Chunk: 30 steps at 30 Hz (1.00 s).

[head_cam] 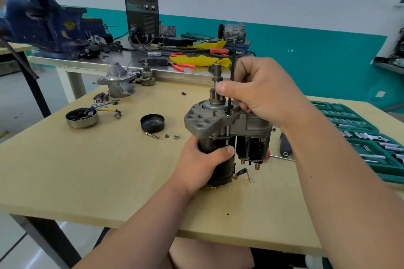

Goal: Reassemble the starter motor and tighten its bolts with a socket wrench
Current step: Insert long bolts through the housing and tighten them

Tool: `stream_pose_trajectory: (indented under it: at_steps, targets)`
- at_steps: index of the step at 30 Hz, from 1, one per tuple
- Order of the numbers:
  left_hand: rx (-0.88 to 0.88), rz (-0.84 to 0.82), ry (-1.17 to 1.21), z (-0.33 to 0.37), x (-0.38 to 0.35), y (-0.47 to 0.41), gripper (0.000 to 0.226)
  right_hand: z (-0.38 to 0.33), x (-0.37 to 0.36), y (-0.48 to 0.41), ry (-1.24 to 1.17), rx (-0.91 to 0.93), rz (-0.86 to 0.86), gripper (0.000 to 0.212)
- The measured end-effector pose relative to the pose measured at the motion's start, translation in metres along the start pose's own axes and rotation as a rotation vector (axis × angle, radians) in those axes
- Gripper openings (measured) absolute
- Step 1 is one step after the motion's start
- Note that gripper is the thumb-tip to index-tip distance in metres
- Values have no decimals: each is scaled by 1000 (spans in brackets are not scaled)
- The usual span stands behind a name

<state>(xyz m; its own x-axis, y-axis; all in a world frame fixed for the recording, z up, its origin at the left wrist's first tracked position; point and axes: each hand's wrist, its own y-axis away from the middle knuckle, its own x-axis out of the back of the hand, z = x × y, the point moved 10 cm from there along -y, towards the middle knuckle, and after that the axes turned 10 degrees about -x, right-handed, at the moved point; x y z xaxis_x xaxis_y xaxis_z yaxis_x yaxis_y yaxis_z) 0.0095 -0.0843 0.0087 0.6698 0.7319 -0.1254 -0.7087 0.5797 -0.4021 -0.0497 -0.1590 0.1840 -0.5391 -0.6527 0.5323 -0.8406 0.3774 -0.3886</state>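
Note:
The starter motor stands upright on the wooden table, grey nose housing and pinion shaft on top, black body and solenoid below. My left hand grips the black body low down. My right hand pinches a long thin black rod, held vertical, with its lower tip in a hole of the grey housing. A black end cap lies open left of the motor, with a short bolt and two nuts beside it.
A green socket set tray lies open at the right, a black-handled tool beside it. A metal cup of parts, gears and another grey housing sit far left. Behind stands a steel bench with a blue vise and welder.

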Motion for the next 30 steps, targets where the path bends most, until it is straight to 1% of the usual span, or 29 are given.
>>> stream_pose_trajectory:
  at_steps: [2,3,5,6,8,10,13,16,19,21,23,25,28,30]
  targets:
    - [8,5,-4,-1,1,0,62,0,-2,2,-4,-6,-30,31]
    - [11,6,-5,-1,1,0,64,-1,-5,3,-25,-12,-76,27]
    - [13,3,-1,-1,1,0,65,-2,-11,4,-130,-23,-207,11]
    - [11,4,7,-1,1,1,64,-2,-13,3,-186,-31,-269,9]
    - [7,5,15,0,1,1,62,0,-15,3,-262,-48,-345,11]
    - [8,7,15,-1,1,1,61,1,-14,2,-292,-46,-360,13]
    - [14,21,20,-2,3,-1,60,0,-10,2,-287,-38,-326,21]
    - [1,0,3,-1,2,0,59,-9,-13,1,-131,29,-235,16]
    - [-18,-36,-26,0,-2,2,55,-10,-12,1,-34,27,-118,12]
    - [-16,-43,-38,0,-3,2,57,-7,-6,4,-30,35,-28,16]
    - [-4,-44,-40,-1,-4,1,62,-7,0,8,-53,54,7,15]
    - [2,-42,-38,-1,-3,1,63,-7,-3,9,-76,44,-79,14]
    - [-9,-44,-31,-1,-3,2,58,-3,-10,8,-174,-20,-297,18]
    - [-7,-36,-27,-1,-2,2,58,-1,-9,8,-240,-46,-375,22]
